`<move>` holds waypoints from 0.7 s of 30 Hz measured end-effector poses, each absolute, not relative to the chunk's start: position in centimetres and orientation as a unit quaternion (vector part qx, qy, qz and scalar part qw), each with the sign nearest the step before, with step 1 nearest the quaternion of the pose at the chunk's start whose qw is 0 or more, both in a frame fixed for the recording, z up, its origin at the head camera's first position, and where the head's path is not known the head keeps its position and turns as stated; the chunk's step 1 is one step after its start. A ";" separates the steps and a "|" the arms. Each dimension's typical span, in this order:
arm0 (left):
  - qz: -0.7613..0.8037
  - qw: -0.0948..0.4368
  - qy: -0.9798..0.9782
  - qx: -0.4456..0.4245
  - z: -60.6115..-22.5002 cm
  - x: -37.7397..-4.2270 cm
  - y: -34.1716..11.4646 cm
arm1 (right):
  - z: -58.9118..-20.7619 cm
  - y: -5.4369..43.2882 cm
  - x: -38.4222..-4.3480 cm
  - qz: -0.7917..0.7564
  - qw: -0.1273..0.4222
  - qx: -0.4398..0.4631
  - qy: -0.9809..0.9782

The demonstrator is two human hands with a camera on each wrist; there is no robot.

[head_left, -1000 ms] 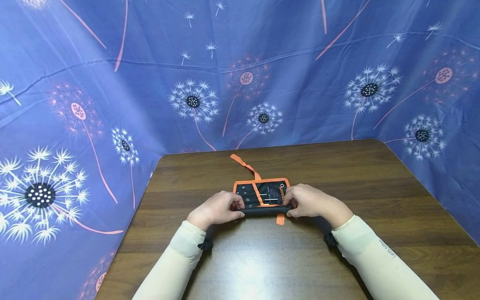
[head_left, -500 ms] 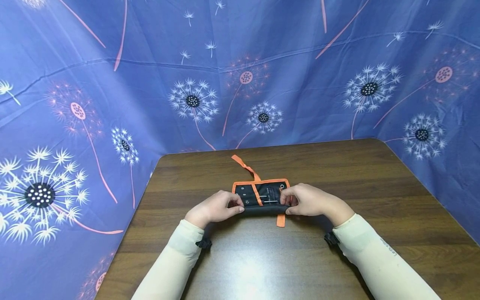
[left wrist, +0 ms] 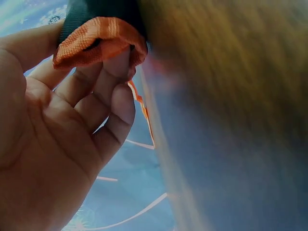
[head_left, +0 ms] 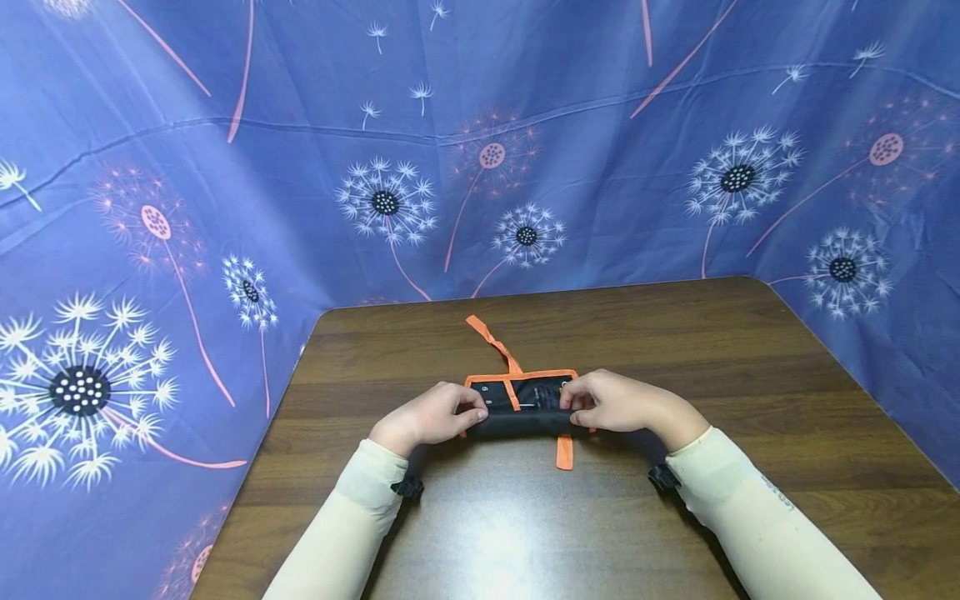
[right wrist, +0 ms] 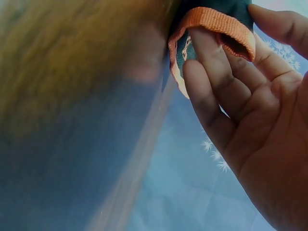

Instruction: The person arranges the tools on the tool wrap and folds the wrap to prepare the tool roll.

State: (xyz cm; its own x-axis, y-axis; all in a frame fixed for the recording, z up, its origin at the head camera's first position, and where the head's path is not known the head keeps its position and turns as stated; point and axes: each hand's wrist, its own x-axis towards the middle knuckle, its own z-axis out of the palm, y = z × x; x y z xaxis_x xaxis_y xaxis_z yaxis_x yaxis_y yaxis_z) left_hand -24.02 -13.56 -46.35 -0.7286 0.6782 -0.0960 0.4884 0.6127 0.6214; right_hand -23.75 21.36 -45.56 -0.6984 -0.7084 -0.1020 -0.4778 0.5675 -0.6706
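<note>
A black fabric tool roll (head_left: 517, 423) with orange edging lies partly rolled up on the table. Its near part is a thick black roll; the flat far part shows white printed numbers. My left hand (head_left: 431, 412) grips the roll's left end, and my right hand (head_left: 626, 404) grips the right end. In the left wrist view, the thumb is on the black cloth and fingertips reach inside the curled orange edging (left wrist: 91, 38). The right wrist view shows fingers likewise inside the orange-trimmed end (right wrist: 211, 17). The inside of the roll is hidden.
An orange strap (head_left: 495, 342) trails from the far edge of the roll towards the back of the table. Its other end (head_left: 565, 452) sticks out at the near side. The brown wooden table (head_left: 675, 333) stands against blue dandelion-patterned cloth (head_left: 600, 167).
The near roll has grown thicker as my hands turn it away from me. Less of the numbered flat part shows, and the near strap end sticks out further.
</note>
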 end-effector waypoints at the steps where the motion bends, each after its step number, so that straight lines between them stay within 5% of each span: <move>1: 0.292 0.167 0.882 0.331 -46.4 -24.0 -13.6 | -45.6 21.4 -23.8 -0.317 0.189 -0.342 0.864; 9: 0.281 0.158 0.884 0.338 -46.4 -24.0 -13.4 | -45.6 21.4 -23.9 -0.315 0.212 -0.338 0.861; 21: 0.319 0.078 0.873 0.361 -46.1 -23.9 -13.0 | -45.9 21.5 -24.0 -0.310 0.149 -0.354 0.870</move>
